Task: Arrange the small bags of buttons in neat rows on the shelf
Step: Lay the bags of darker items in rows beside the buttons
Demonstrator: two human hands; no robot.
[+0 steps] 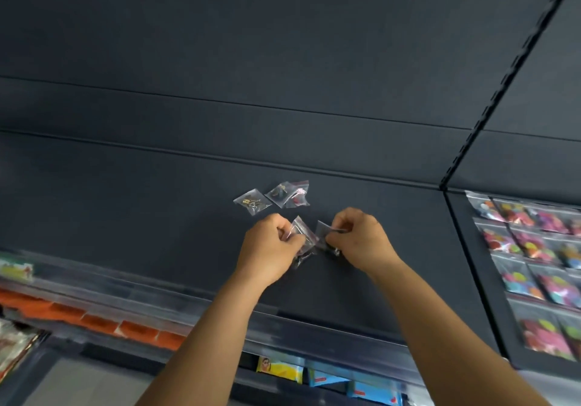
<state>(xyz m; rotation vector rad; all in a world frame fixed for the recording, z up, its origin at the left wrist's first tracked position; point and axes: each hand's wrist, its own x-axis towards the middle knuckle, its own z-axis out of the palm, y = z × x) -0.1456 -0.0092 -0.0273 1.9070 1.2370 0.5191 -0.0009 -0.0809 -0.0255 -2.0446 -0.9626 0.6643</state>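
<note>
On the dark shelf, three small clear bags of buttons lay close together near the back. Just in front of them the left hand pinched a clear bag, and beside it the right hand pinched another bag. Farther right, colourful button bags lay in rows.

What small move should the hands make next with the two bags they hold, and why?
Probably lay the bag in the left hand flat on the dark shelf, just in front of the loose bags already lying there. Both hands, left and right hand, pinch small clear bags that touch or overlap; the lying bags sit askew, not yet a row.
</note>
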